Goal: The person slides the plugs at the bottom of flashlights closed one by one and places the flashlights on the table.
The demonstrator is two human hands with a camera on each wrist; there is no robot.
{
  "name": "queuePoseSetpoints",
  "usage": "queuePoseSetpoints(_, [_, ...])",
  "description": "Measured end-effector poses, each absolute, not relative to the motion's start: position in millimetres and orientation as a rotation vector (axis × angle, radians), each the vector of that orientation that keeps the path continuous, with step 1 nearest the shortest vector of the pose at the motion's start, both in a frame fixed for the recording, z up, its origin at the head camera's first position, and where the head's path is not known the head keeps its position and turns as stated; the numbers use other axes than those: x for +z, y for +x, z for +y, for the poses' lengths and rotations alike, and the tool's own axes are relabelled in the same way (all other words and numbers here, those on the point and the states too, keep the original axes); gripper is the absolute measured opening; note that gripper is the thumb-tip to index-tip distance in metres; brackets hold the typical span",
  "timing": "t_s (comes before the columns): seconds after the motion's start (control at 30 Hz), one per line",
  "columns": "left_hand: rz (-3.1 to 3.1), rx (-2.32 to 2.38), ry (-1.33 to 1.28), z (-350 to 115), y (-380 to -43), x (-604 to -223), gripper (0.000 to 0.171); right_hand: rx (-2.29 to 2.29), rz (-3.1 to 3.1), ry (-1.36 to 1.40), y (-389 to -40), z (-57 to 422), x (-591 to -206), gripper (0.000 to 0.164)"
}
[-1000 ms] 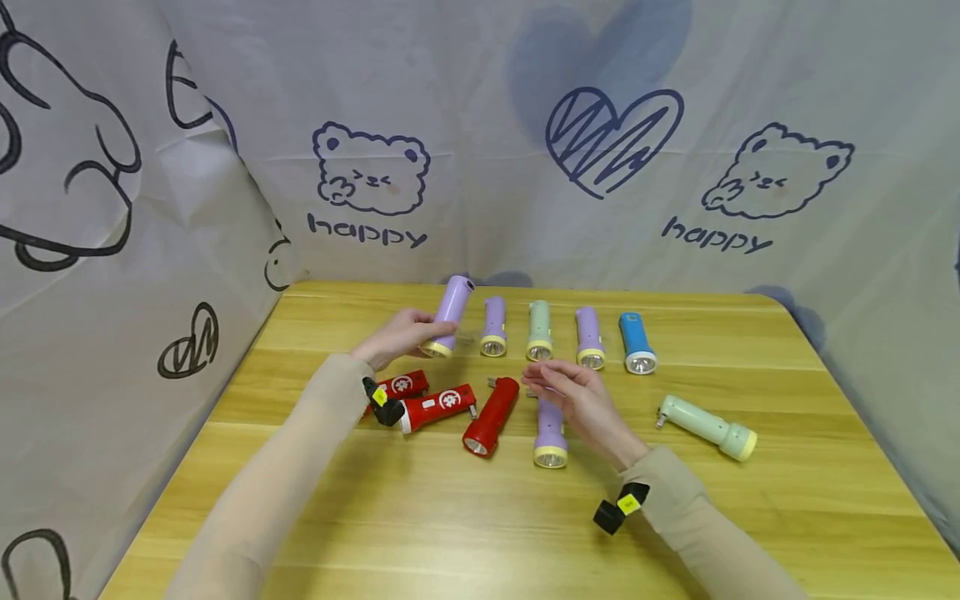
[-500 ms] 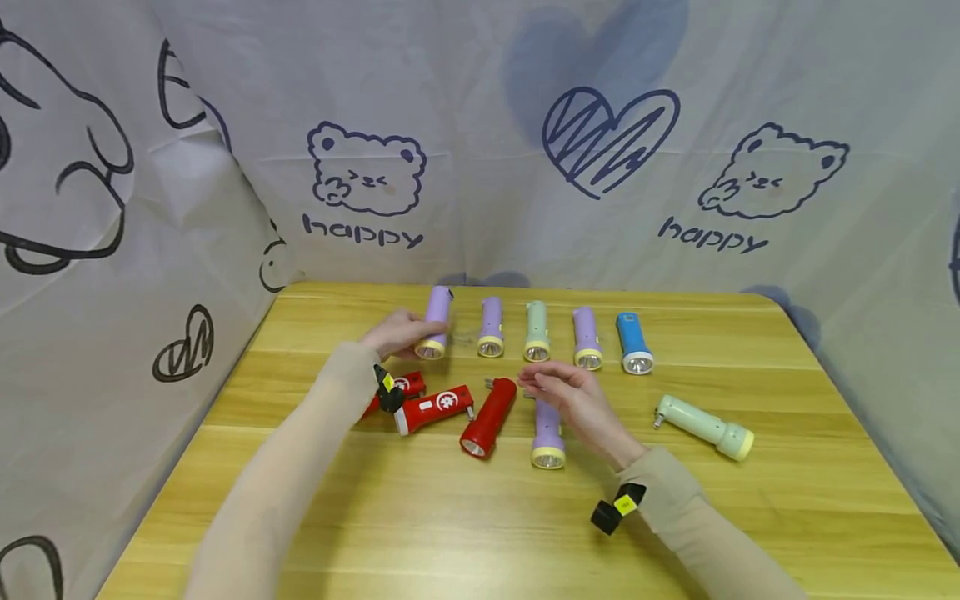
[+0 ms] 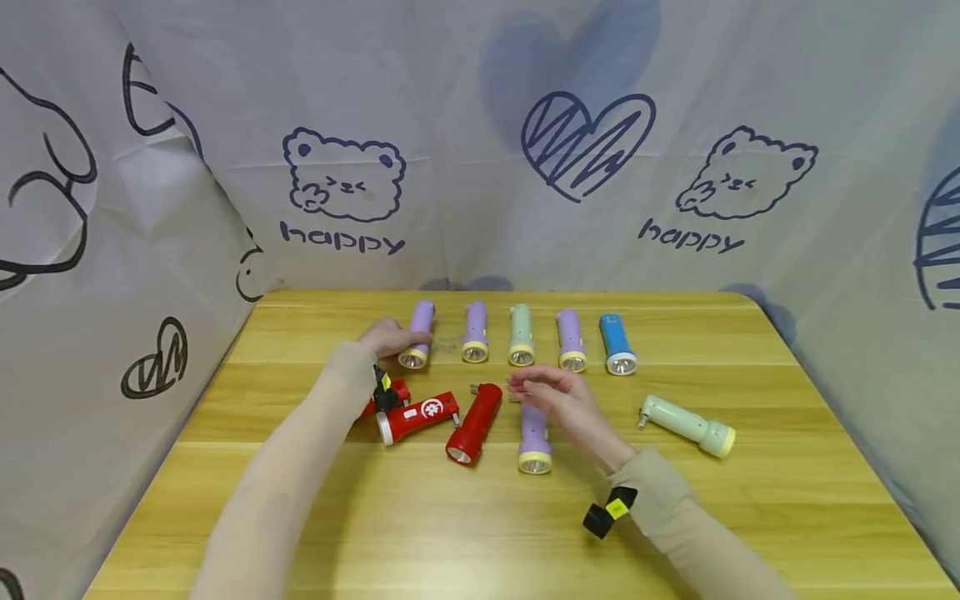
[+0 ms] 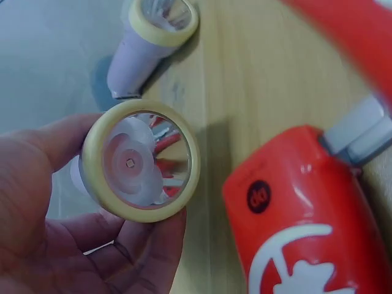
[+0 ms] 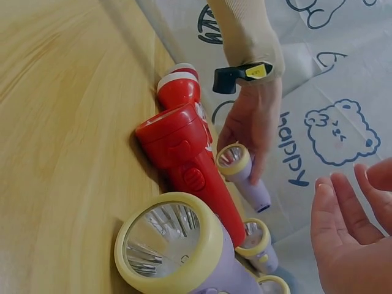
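Observation:
At the left end of the back row, my left hand [image 3: 390,337] grips a purple flashlight [image 3: 422,318] between thumb and fingers. Its yellow-rimmed lens [image 4: 90,160] faces the left wrist camera, with the thumb and fingers behind the rim. My right hand [image 3: 570,408] hovers with loosely bent fingers and nothing in them. Partly hidden by it is another purple flashlight [image 3: 534,437], lying lens toward me. Left of that lies a red flashlight [image 3: 476,423] with its plug prongs out. Near the left wrist are a red flashlight with a white emblem [image 3: 420,415] and a second red one [image 3: 401,390], mostly covered.
Continuing the back row are a purple flashlight [image 3: 476,325], a pale green one [image 3: 521,329], another purple one [image 3: 569,333] and a blue one [image 3: 615,337]. A pale green flashlight [image 3: 682,422] lies slanted at right. A printed cloth [image 3: 465,192] hangs behind the wooden table [image 3: 435,533].
My left hand has lowered the purple flashlight from a tilted, raised pose to the left end of the back row, lined up with the others. My right hand has barely moved.

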State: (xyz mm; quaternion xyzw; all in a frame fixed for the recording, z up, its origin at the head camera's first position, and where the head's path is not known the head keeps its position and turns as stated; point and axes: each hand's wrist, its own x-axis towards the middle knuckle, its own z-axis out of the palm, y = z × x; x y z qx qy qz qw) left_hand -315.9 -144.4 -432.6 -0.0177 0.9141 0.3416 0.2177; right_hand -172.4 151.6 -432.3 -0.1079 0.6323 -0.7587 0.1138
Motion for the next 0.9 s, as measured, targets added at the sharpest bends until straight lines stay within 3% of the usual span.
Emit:
queuePoseSetpoints(0.77, [2.577, 0.812, -0.087, -140.7, -316.2, -436.1, 0.078, -2.148, 1.913, -0.377, -170.5, 149.1, -436.4, 0.039])
queuePoseSetpoints(0.9, [2.564, 0.823, -0.069, -137.5, -316.3, -435.9, 0.065, -2.146, 1.918, -0.373, -170.5, 152.2, -439.3, 0.040])
